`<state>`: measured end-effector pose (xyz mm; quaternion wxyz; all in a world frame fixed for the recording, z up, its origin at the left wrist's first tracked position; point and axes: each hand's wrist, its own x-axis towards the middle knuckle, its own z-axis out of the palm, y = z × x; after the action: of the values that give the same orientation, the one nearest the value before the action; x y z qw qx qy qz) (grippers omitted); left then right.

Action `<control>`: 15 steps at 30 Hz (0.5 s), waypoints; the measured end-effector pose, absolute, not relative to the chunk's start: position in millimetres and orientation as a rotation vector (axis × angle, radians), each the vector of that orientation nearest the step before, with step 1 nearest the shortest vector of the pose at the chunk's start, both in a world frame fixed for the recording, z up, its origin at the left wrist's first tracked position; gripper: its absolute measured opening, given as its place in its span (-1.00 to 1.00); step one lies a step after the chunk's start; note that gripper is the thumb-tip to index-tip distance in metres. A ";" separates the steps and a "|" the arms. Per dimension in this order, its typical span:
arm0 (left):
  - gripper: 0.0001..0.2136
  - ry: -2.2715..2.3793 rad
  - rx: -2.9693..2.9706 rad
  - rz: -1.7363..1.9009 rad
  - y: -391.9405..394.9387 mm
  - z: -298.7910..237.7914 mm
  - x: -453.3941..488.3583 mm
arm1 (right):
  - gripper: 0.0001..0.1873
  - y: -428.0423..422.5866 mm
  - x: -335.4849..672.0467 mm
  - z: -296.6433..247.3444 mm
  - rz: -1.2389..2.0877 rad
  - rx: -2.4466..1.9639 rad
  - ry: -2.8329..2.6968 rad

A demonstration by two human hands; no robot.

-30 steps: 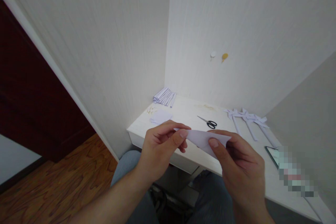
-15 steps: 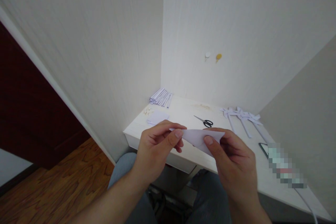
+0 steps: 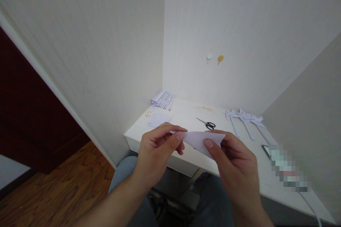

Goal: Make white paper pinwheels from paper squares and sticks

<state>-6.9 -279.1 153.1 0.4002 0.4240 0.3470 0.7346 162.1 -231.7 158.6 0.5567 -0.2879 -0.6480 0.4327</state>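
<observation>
A folded piece of pale paper (image 3: 199, 139) is held between both hands above the near edge of a white desk (image 3: 186, 115). My left hand (image 3: 157, 154) pinches its left end between thumb and fingers. My right hand (image 3: 234, 165) grips its right end, thumb on top. The paper tapers to a point below, between the hands.
On the desk lie black-handled scissors (image 3: 207, 123), a bundle of folded paper strips (image 3: 162, 99) in the back left corner, a flat paper piece (image 3: 160, 119), several paper bows (image 3: 245, 118) at right and a phone (image 3: 266, 150). Walls enclose the desk; wooden floor lies at left.
The view has shifted slightly, so the desk and hands sit a little further left in the frame. Both hands keep the same grip on the paper.
</observation>
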 end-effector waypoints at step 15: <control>-0.95 0.915 1.093 1.880 -282.4 159.3 -5.0 | -0.84 -233.4 163.6 157.4 1.115 -0.634 -1.556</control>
<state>-5.0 -282.4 159.3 0.3812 0.4284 0.3584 0.7367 163.6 -233.4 157.4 0.5333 -0.2660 -0.6527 0.4678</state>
